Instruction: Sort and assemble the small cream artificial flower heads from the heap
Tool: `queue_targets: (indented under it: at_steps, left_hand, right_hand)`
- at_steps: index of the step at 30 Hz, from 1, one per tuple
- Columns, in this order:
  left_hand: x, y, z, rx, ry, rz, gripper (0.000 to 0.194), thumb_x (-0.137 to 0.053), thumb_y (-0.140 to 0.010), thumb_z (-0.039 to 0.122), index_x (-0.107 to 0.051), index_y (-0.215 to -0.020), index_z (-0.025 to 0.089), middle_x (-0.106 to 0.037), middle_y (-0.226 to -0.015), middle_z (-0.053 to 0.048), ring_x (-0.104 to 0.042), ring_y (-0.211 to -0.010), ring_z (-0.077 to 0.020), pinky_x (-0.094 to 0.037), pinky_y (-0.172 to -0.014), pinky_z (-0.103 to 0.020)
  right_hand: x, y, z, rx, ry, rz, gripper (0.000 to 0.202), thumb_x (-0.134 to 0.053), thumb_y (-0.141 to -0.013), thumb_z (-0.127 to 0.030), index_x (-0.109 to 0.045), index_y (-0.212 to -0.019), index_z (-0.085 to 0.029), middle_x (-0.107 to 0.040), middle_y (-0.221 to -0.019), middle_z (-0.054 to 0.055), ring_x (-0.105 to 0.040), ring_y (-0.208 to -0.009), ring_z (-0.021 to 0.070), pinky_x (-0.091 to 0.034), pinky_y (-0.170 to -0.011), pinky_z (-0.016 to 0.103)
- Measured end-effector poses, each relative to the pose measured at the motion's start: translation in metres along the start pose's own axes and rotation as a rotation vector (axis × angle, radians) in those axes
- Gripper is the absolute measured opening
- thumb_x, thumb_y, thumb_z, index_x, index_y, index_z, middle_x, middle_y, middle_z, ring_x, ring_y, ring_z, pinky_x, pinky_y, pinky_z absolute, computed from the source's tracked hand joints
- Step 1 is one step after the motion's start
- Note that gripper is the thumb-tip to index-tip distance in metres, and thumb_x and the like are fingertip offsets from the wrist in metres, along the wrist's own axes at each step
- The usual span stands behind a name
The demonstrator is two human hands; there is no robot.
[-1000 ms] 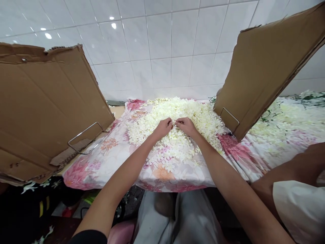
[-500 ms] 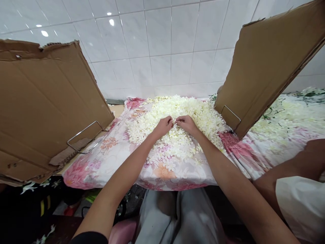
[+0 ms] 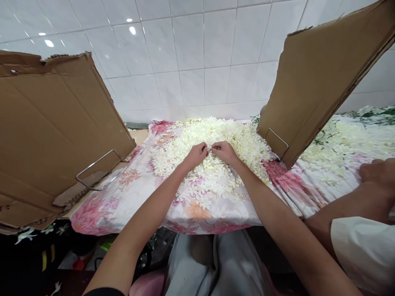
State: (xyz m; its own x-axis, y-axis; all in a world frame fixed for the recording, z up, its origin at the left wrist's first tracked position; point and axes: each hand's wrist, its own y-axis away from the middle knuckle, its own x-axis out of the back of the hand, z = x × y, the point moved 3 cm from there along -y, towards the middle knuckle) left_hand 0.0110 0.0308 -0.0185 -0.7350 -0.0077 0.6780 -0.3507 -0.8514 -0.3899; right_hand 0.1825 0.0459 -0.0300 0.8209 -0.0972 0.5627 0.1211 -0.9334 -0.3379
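A wide heap of small white flowers [image 3: 222, 128] lies on a floral cloth [image 3: 129, 205] in front of me. My left hand [image 3: 197, 154] is over the middle of the heap, its fingers pinched together. Close to its right, my right hand [image 3: 224, 152] has its thumb and fingertips pressed together too. The fingertips of both hands nearly meet above the flowers. Whatever they pinch is too small to make out among the white petals.
Cardboard panels stand at the left [image 3: 61, 135] and right [image 3: 317, 82], each with a metal wire loop at its base. Behind is a tiled wall [image 3: 188, 45]. Beyond the right panel are more flowers [image 3: 348, 144] and another person's arm [image 3: 354, 205].
The view has shifted slightly, so the panels sit a little further left. My hands remain close together over the heap. The other person's hand at the right has come further into view.
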Motion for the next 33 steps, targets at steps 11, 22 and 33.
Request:
queue_targets:
  at_steps: [11,22,33]
  left_hand:
    - [0.000,0.000,0.000,-0.024,0.009,0.003,0.020,-0.050,-0.098,0.030,-0.057,-0.082,0.021,-0.070,-0.077,-0.001,-0.060,-0.072,-0.0165,-0.046,-0.071,-0.029]
    - [0.001,0.001,-0.001,-0.012,0.060,0.021,0.018,-0.050,-0.098,0.030,-0.057,-0.083,0.022,-0.072,-0.077,0.000,-0.062,-0.072,-0.0169,-0.046,-0.071,-0.029]
    - [0.001,0.001,-0.003,-0.014,0.089,0.052,0.019,-0.051,-0.097,0.033,-0.058,-0.083,0.022,-0.072,-0.076,-0.001,-0.064,-0.073,-0.0178,-0.048,-0.071,-0.029]
  right_hand:
    - [0.005,0.008,-0.012,0.007,0.119,0.021,0.019,-0.069,-0.085,-0.035,-0.080,-0.091,-0.020,-0.078,-0.085,0.003,-0.066,-0.074,0.0188,-0.040,-0.062,0.028]
    - [0.002,0.004,-0.007,0.052,0.070,-0.009,0.024,-0.068,-0.086,-0.040,-0.079,-0.090,-0.019,-0.077,-0.080,0.003,-0.064,-0.072,0.0181,-0.039,-0.063,0.026]
    - [0.003,0.004,-0.008,0.042,0.002,0.017,0.027,-0.066,-0.087,-0.042,-0.081,-0.089,-0.020,-0.077,-0.080,0.002,-0.063,-0.072,0.0182,-0.040,-0.063,0.027]
